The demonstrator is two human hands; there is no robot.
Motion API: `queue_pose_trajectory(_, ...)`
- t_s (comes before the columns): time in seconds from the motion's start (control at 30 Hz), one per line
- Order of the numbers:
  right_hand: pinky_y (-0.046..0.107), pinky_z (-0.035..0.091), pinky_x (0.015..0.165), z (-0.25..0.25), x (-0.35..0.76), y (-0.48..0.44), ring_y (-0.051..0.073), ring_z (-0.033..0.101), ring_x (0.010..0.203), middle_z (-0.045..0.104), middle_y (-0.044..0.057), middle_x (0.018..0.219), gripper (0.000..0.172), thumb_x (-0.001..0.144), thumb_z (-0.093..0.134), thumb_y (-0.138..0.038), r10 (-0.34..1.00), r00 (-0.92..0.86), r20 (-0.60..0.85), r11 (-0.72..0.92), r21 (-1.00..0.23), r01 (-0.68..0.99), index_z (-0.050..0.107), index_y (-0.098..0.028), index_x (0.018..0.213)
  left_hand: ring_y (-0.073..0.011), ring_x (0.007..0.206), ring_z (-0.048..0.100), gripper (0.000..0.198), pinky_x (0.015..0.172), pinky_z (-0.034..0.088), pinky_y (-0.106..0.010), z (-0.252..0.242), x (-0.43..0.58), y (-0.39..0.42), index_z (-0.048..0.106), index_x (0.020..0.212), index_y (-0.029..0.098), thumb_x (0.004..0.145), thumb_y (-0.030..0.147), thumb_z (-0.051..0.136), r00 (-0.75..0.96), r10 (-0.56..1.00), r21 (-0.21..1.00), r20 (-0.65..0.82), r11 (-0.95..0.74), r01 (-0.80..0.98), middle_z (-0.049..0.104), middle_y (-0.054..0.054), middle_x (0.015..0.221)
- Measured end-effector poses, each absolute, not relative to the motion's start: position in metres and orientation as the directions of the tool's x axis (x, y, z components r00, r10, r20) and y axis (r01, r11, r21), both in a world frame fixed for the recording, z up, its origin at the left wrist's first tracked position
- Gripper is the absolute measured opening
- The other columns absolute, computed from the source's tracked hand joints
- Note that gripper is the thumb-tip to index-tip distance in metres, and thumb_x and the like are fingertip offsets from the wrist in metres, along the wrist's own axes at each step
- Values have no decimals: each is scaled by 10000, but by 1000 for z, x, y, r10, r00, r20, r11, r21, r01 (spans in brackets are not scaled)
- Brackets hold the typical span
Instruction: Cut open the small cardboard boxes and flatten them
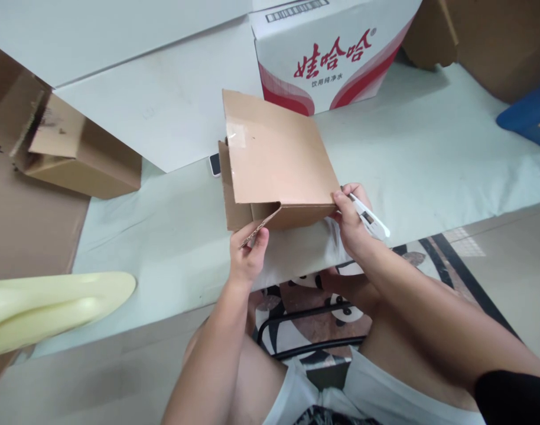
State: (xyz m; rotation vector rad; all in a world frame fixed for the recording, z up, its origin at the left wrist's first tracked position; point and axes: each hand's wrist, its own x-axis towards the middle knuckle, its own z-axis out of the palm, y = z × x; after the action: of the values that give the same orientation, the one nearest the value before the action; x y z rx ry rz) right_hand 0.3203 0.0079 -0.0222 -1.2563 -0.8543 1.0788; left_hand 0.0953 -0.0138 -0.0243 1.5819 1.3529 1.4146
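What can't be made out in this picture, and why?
All in the head view:
Held carton, inside: mostly hidden by its panels.
White cutter, front part: partly covered by the right hand.
Dark-screened device: partly behind the carton.
Blue object: cut off by the right edge.
Pale yellow object: cut off by the left edge.

Both forearms (219,348) reach forward, left fingers (261,241) and right fingers (342,200) bent in grips.
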Motion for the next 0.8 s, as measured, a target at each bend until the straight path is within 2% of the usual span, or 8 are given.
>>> queue_pose_trajectory(0.23, 294, 376, 640, -19, 319, 8, 151, 390, 713, 426, -40, 799, 382, 836, 709, -538, 952, 297, -71, -20, -985, -170, 430, -284, 896, -164, 530, 525, 416, 572, 480, -309, -21, 96, -14, 747, 760, 231, 916, 606, 653, -66, 942, 915, 330, -301, 270, 516, 9, 534)
queue_pose_trajectory(0.5, 293, 382, 648, -23, 320, 7, 153, 393, 725, 408, -38, 796, 380, 843, 704, -543, 952, 300, -61, -15, -988, -153, 431, -283, 893, -165, 499, 469, 458, 573, 465, -328, -19, 98, -13, 736, 729, 238, 909, 646, 634, -66, 941, 911, 333, -302, 281, 471, 14, 510)
queue_pose_trajectory(0.67, 289, 388, 650, -24, 320, 8, 152, 409, 730, 439, -38, 811, 402, 832, 709, -568, 953, 298, -59, -13, -988, -155, 432, -285, 898, -159, 532, 496, 399, 605, 465, -323, -21, 96, -13, 779, 812, 239, 926, 597, 645, -50, 933, 907, 355, -331, 261, 524, 9, 558)
queue_pose_trajectory(0.8, 288, 378, 643, -25, 321, 9, 148, 402, 718, 438, -40, 801, 404, 831, 711, -567, 952, 299, -60, -13, -988, -157, 432, -283, 897, -161, 550, 513, 423, 592, 457, -313, -21, 96, -13, 783, 814, 222, 929, 604, 639, -39, 941, 912, 337, -316, 261, 537, 3, 562)
